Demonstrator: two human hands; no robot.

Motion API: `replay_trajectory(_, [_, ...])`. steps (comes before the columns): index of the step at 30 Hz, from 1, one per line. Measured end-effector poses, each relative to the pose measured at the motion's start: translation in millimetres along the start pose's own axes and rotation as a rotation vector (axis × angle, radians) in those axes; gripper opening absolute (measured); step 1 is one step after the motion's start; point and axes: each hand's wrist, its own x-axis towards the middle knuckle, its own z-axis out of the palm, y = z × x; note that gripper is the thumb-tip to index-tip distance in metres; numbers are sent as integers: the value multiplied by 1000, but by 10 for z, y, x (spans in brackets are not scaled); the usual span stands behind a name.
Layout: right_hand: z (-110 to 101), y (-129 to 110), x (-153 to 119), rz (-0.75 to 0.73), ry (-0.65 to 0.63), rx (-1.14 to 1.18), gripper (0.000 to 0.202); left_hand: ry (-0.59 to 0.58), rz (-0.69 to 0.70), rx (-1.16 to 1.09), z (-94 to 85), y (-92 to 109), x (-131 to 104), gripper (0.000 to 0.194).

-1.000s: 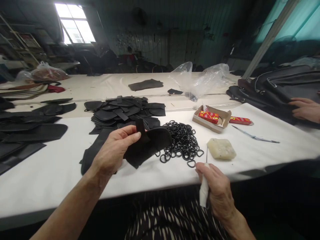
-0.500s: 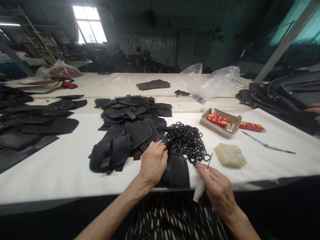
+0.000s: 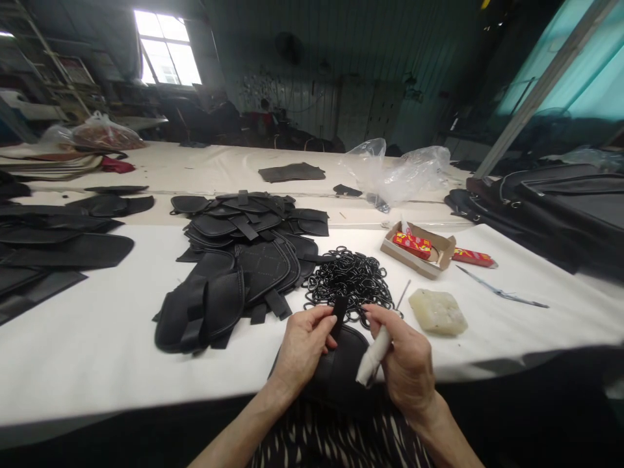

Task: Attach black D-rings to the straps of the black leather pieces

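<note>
My left hand [image 3: 305, 348] pinches a short black strap [image 3: 340, 313] that stands up from a black leather piece [image 3: 338, 377] at the table's front edge. My right hand [image 3: 408, 364] is closed around an awl [image 3: 374, 357] with a white wrapped handle, its thin metal shaft pointing up and away. The right thumb and forefinger come together close to the strap; whether a ring is between them I cannot make out. Just beyond both hands lies a heap of black metal rings [image 3: 348, 276]. Left of it is a pile of black leather pieces with straps [image 3: 266, 263].
On the right stand a cardboard box [image 3: 416, 263] with red packets, a yellowish wax-like block [image 3: 437, 312] and a thin pointed tool [image 3: 502, 289]. More black pieces [image 3: 63, 250] lie at left, black bags [image 3: 546, 201] at far right, and clear plastic [image 3: 409, 169] at the back.
My right hand has moved left from the heap's edge toward the strap, carrying the awl. The leather piece has shifted toward me, and my left hand now grips its strap from the side.
</note>
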Motion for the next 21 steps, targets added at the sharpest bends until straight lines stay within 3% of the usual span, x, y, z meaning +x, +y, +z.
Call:
replay_trajectory(6, [235,13,178,-116,-20,-68,21,56,147,85,16,-89,-42,25])
replay_trajectory(14, [177,94,249,-249,-6,-148,20,86,174,119,16,-94,-48,25])
replay_trajectory(21, [164,-109,357,-433,-37,-151,16,25,178,95,-8,-28,-80,29])
